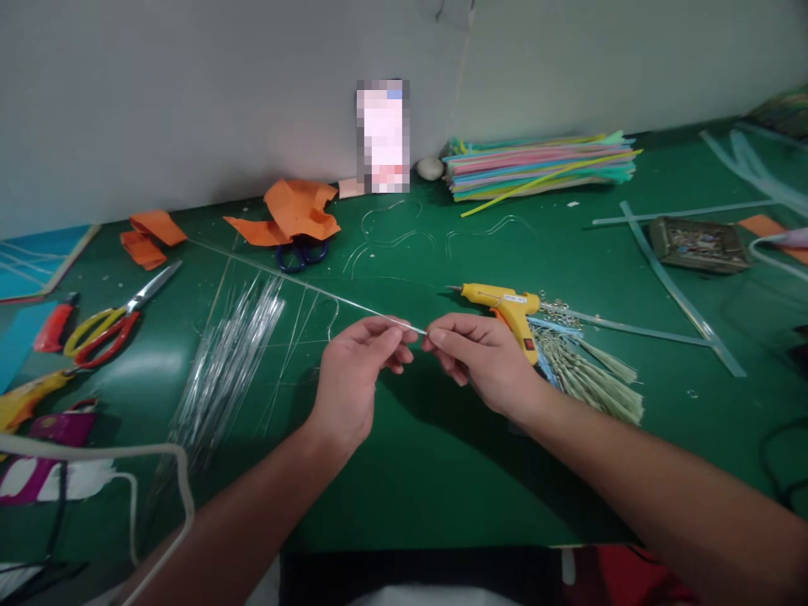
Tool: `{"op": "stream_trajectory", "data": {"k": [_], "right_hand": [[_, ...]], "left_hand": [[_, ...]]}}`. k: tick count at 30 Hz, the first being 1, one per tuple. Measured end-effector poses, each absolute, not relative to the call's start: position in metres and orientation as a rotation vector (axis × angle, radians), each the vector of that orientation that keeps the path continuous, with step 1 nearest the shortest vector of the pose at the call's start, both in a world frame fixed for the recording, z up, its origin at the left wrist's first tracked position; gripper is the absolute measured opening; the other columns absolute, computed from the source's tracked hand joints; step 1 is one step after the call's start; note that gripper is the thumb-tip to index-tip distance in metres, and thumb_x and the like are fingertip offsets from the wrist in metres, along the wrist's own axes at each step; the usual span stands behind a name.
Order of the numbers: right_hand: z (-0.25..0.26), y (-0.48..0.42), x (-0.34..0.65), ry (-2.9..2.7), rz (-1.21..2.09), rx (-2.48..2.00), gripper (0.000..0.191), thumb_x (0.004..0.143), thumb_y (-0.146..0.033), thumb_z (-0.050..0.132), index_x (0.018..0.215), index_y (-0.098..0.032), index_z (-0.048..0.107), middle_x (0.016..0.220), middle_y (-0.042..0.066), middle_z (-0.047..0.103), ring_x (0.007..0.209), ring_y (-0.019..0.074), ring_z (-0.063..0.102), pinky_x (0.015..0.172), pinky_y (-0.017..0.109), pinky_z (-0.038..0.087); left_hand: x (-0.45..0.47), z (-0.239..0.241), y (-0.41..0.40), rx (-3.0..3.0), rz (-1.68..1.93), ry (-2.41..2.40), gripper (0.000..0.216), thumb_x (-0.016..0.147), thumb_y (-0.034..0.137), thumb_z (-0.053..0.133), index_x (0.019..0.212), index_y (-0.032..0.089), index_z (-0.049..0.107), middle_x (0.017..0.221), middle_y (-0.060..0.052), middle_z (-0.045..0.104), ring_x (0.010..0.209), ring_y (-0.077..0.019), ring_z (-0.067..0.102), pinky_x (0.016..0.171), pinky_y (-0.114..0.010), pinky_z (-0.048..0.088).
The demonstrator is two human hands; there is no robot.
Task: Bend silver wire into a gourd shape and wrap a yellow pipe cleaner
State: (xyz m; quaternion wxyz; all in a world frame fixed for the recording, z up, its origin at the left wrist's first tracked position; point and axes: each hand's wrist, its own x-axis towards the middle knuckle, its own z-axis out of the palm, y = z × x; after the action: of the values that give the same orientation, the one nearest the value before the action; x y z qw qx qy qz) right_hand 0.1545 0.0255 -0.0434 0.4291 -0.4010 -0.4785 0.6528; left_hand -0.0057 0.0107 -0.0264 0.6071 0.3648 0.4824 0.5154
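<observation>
Both hands meet over the middle of the green table (442, 471). My left hand (357, 374) and my right hand (476, 358) each pinch the near end of a long thin clear rod (296, 283). The rod runs away to the far left, toward the orange paper scraps (296, 212). A yellow hot glue gun (508, 307) lies just behind my right hand. A bundle of pale green tassels (597, 379) lies to its right. A spread of thin clear rods (227, 362) lies left of my left hand.
Red and yellow scissors (110, 328) lie at the left, blue-handled scissors (301, 252) under the orange paper. A stack of coloured strips (543, 164) sits at the back by the wall. Clear glue sticks (678, 290) and a small tray (698, 244) are at the right. A white cable (157, 471) crosses the near left.
</observation>
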Motion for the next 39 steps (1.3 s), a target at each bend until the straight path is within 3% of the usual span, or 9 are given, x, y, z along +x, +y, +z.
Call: {"op": "stream_trajectory", "data": {"k": [5, 18, 24, 33, 39], "right_hand": [[-0.041, 0.028, 0.155, -0.966, 1.879, -0.860, 0.022, 0.077, -0.037, 0.069, 0.070, -0.016, 0.064, 0.045, -0.008, 0.045, 0.037, 0.0044, 0.033, 0.037, 0.020, 0.020], [-0.041, 0.033, 0.166, -0.804, 2.367, -0.607, 0.015, 0.079, -0.026, 0.067, 0.071, -0.014, 0.066, 0.044, -0.010, 0.039, 0.034, 0.0015, 0.022, 0.037, 0.017, 0.016], [-0.039, 0.030, 0.160, -0.975, 2.036, -0.766, 0.020, 0.079, -0.032, 0.069, 0.070, -0.015, 0.065, 0.045, -0.007, 0.046, 0.037, 0.0029, 0.029, 0.038, 0.019, 0.019], [-0.042, 0.021, 0.154, -1.311, 1.570, -0.998, 0.023, 0.084, -0.039, 0.061, 0.076, -0.018, 0.065, 0.051, -0.007, 0.048, 0.042, 0.0061, 0.041, 0.039, 0.020, 0.030], [-0.045, 0.019, 0.160, -1.752, 0.735, -1.077, 0.017, 0.091, -0.023, 0.052, 0.081, -0.018, 0.065, 0.063, -0.002, 0.056, 0.055, 0.0090, 0.051, 0.053, 0.023, 0.041]], "left_hand": [[-0.004, -0.024, 0.012, 0.841, 1.195, 1.101, 0.005, 0.080, 0.024, 0.070, 0.080, 0.019, 0.071, 0.078, 0.000, 0.071, 0.066, -0.0096, 0.061, 0.059, -0.021, 0.045], [-0.012, -0.025, 0.021, 0.857, 0.990, 0.801, 0.013, 0.078, 0.028, 0.074, 0.073, 0.017, 0.070, 0.074, -0.001, 0.063, 0.067, -0.0101, 0.058, 0.062, -0.022, 0.046], [-0.006, -0.028, 0.021, 0.736, 1.097, 0.989, 0.018, 0.074, 0.028, 0.077, 0.084, 0.015, 0.068, 0.071, -0.001, 0.066, 0.064, -0.0110, 0.063, 0.061, -0.022, 0.048], [-0.008, -0.027, 0.019, 0.695, 1.178, 1.074, 0.022, 0.084, 0.036, 0.068, 0.087, 0.015, 0.063, 0.071, 0.000, 0.064, 0.061, -0.0119, 0.063, 0.055, -0.023, 0.049], [-0.007, -0.029, 0.016, 0.773, 1.258, 1.110, 0.026, 0.092, 0.038, 0.055, 0.103, 0.016, 0.063, 0.085, -0.005, 0.068, 0.067, -0.0154, 0.067, 0.057, -0.027, 0.053]]}}
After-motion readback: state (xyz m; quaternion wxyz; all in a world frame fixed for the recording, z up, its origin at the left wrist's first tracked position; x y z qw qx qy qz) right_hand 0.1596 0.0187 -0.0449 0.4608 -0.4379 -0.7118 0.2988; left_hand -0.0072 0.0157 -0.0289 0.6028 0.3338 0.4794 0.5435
